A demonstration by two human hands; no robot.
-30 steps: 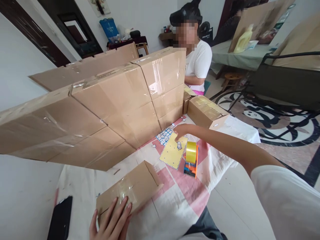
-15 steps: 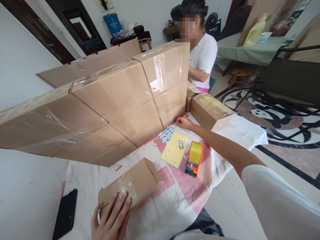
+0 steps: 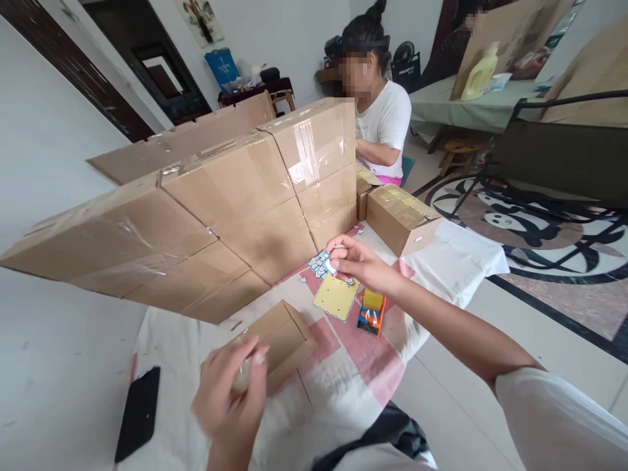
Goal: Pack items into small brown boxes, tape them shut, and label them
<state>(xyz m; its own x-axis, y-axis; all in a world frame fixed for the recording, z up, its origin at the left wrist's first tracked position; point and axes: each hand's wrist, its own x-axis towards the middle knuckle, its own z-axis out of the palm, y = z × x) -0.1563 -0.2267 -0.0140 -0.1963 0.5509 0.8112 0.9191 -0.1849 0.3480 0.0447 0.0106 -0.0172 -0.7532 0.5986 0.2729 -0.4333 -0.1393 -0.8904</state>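
Your right hand [image 3: 360, 263] pinches a white piece [image 3: 330, 265].
Your left hand [image 3: 228, 389], grip unclear, is by the cardboard box [image 3: 290, 343] toward the worktop's [image 3: 333, 399] near edge.

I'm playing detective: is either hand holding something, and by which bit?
The right hand pinches a white, blue-edged piece by its palm-side edge. The left hand: can't tell.

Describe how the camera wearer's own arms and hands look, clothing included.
The right arm wears a loose, plain white short sleeve, leaving the forearm bare. The right hand and left hand are bare too, with no gloves and no watch or band visible at either wrist. The left sleeve is out of view.
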